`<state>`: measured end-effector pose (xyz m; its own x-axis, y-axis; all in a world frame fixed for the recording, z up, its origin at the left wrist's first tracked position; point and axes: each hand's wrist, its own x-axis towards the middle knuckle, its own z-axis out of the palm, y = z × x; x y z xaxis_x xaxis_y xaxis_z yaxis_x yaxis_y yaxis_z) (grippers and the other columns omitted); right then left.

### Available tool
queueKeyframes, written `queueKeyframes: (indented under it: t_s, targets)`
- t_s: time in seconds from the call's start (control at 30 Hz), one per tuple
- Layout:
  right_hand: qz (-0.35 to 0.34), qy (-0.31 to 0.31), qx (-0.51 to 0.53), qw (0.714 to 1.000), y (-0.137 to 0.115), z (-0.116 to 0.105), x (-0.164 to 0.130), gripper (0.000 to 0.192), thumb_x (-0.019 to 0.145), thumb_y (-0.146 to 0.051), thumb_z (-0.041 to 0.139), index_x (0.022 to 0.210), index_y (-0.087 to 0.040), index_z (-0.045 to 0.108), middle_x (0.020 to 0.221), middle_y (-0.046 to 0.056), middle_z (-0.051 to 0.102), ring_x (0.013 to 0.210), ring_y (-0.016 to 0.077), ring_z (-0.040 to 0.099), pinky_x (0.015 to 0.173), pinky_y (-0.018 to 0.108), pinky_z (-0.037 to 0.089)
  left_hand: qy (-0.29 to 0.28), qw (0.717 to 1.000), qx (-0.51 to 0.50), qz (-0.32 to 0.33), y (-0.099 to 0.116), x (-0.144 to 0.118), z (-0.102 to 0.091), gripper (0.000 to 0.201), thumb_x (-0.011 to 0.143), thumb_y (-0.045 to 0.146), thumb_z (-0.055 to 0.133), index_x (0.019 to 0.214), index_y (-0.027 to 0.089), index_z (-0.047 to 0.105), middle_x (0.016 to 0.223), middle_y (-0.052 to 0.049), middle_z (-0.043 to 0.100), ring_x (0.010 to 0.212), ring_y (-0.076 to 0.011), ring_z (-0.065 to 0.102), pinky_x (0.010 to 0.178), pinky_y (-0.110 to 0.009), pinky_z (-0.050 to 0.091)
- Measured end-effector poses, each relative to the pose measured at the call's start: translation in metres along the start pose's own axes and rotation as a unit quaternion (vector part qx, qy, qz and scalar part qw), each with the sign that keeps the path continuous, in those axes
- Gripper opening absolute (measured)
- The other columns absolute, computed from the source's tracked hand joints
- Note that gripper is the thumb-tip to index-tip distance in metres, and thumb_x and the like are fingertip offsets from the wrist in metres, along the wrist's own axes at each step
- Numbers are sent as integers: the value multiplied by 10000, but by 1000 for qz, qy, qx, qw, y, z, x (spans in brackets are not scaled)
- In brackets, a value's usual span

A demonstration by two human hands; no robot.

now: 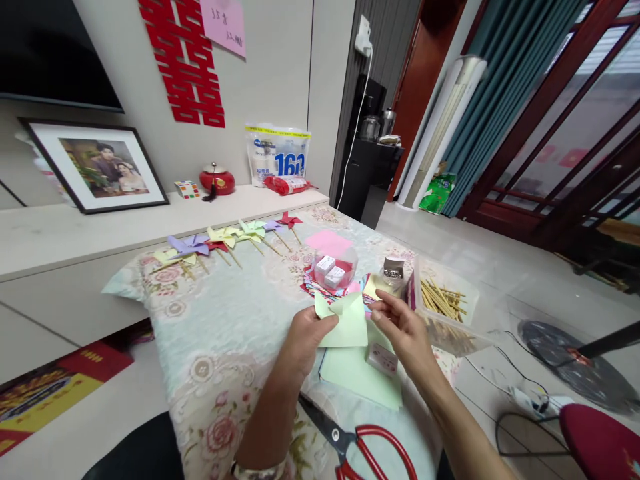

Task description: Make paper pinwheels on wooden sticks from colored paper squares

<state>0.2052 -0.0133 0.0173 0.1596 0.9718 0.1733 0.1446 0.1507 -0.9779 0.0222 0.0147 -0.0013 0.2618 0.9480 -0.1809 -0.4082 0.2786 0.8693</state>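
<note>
My left hand (304, 339) is closed on a pale green paper square (354, 328), its thumb on top, with one flap of the paper curled over. My right hand (404, 328) is beside the paper's right edge, its fingers apart and seemingly empty. Under both hands lies a stack of pale green sheets (357, 377) with a small white box (383, 359) on it. Scissors (345, 440) with red handles rest in front of the stack, nearest to my left forearm.
Several paper pinwheels (225, 235) on sticks line the table's back edge. Beyond my hands are a clear container (353, 263) with small boxes and an open box of small metal pieces (393, 272). A plastic bin (480, 293) of wooden sticks stands on the right.
</note>
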Motion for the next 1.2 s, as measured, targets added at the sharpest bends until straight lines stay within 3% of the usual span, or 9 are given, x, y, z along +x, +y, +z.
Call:
queueKeyframes:
  t_s: [0.17, 0.3, 0.5, 0.8, 1.2]
  targets:
    - [-61, 15, -96, 993, -9, -6, -7, 197, 873, -391, 658, 912, -201, 694, 844, 43, 699, 772, 192, 621, 714, 314, 485, 6, 1000, 1, -22, -3, 2, 0, 363, 630, 249, 764, 954, 89, 731, 848, -92, 776, 749, -242, 696, 732, -327, 514]
    - [-116, -43, -181, 976, -21, 0, -4, 155, 887, -314, 625, 818, -193, 694, 746, 14, 656, 661, 152, 554, 618, 268, 419, -6, 999, 26, -24, -3, 0, 4, 336, 641, 260, 752, 932, 95, 726, 782, -73, 761, 693, -223, 679, 692, -311, 505]
    - [-75, -98, -245, 962, -28, 13, 8, 140, 838, -309, 657, 784, -183, 684, 594, -39, 507, 556, 117, 449, 536, 237, 317, -11, 996, 85, -12, -2, -2, 9, 275, 656, 289, 740, 860, 108, 703, 725, -47, 729, 658, -203, 648, 615, -276, 470]
    - [13, -106, -141, 984, -17, 21, 22, 246, 739, -375, 676, 621, -173, 602, 562, -52, 444, 539, 100, 371, 514, 233, 270, -15, 996, 82, -19, -3, -3, 7, 242, 660, 259, 714, 852, 113, 701, 702, -36, 729, 606, -175, 629, 578, -254, 459]
    - [63, -85, -70, 992, -10, 23, 22, 217, 678, -368, 688, 620, -171, 616, 567, -45, 496, 533, 94, 383, 505, 227, 278, -36, 997, 58, -21, -7, 0, 3, 306, 666, 276, 763, 910, 98, 715, 768, -71, 758, 645, -189, 663, 611, -265, 493]
